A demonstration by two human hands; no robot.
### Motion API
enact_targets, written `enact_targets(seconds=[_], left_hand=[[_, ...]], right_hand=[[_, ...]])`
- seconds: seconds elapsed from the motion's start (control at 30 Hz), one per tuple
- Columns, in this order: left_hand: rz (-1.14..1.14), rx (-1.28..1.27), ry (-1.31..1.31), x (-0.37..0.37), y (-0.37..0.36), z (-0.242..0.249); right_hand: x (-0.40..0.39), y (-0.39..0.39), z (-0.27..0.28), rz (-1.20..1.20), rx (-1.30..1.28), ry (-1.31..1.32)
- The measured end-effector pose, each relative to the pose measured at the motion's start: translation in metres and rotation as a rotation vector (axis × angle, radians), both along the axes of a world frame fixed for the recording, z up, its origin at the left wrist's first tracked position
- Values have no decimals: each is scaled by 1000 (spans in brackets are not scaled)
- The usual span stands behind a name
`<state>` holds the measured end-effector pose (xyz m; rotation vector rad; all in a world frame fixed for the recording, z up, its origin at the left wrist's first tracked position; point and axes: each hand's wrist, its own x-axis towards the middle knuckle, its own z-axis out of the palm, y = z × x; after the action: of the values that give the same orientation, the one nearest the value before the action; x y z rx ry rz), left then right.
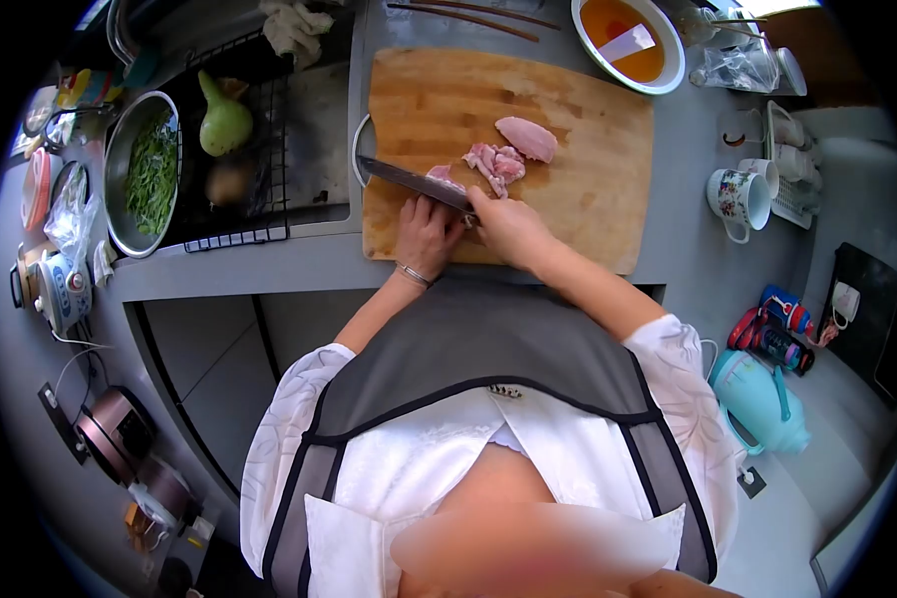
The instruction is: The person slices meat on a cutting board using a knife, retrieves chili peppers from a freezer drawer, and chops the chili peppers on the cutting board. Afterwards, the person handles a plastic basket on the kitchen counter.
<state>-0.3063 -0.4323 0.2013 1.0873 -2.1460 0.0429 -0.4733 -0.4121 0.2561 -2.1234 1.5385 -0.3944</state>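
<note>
My right hand (511, 229) is closed around the handle of a kitchen knife (409, 181), whose wide blade points left across the wooden cutting board (578, 110). Close below the blade, my left hand (429, 231) has its fingers bent down against a piece of pink raw meat (445, 175), partly hidden by the knife. Whether those fingers grip the meat or only press on it is hard to see. Farther up the board lie a pile of small cut meat pieces (495, 165) and a larger smooth chunk of meat (528, 140).
Behind the board are a pair of chopsticks (478, 15) and a white bowl of orange liquid (623, 40). Left is the sink with a black rack (234, 239), a green gourd (225, 125) and a metal bowl of greens (149, 174). A floral mug (738, 199) stands right.
</note>
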Motion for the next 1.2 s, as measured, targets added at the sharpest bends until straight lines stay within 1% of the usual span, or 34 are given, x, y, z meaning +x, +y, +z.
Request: enact_targets(seconds=[0.1, 0.17, 0.23, 0.27, 0.33, 0.37, 0.4, 0.43, 0.47, 0.53, 0.6, 0.63, 0.73, 0.8, 0.83, 0.9, 0.93, 0.97, 1.03, 1.07, 1.13, 1.2], left_hand=[[12, 9, 31, 5, 1, -2], [5, 4, 30, 6, 0, -1], [-54, -123, 66, 4, -4, 5], [-58, -120, 65, 4, -5, 3], [-49, -32, 75, 2, -6, -3], [-53, -29, 74, 2, -8, -6], [-30, -60, 99, 1, -11, -9], [-7, -90, 124, 1, -13, -11], [-8, -88, 128, 2, -12, -13], [24, -35, 61, 6, -9, -14], [1, -51, 81, 8, -9, -13], [-21, -70, 97, 9, -8, -13], [-44, -77, 53, 5, -5, -8], [-45, -50, 42, 5, -2, -6], [-42, -20, 22, 7, -1, -6], [-59, -47, 34, 11, 2, -8], [-76, -70, 51, 12, 3, -9], [-77, -73, 46, 13, 4, -10], [-70, -118, 55, 13, 7, -10], [-71, -122, 51, 12, 7, -10], [-18, -125, 19, 8, 6, -9], [-9, -112, -16, 7, 6, -9]], right_hand=[[-20, 10, 12, 23, 79, 2], [-44, 35, 8, -2, 93, 10], [-56, 44, 11, -46, 206, 1], [-49, 37, 8, -50, 209, -1], [-18, 6, 3, 2, 100, -51], [-5, -7, -2, -3, 102, -52], [7, -21, -8, 36, 39, -37], [12, -27, -13, 76, -23, -21], [6, -23, -15, 75, -21, -17], [-24, 0, -18, 12, 96, -17], [-49, 28, -26, -78, 215, 79], [-49, 32, -26, -79, 216, 82], [-40, 33, -17, -118, 202, 98], [-20, 6, -15, -40, 45, 80], [-23, 0, -13, -41, 42, 76], [-27, -9, -6, 0, 64, -58], [-36, -10, 6, -11, 127, -182], [-49, -9, 3, -84, 232, -195], [-59, 5, 25, -182, 273, -142], [-61, 13, 26, -182, 270, -146], [-62, 26, 26, -115, 170, -71], [-61, 42, 25, -90, 146, -46]])
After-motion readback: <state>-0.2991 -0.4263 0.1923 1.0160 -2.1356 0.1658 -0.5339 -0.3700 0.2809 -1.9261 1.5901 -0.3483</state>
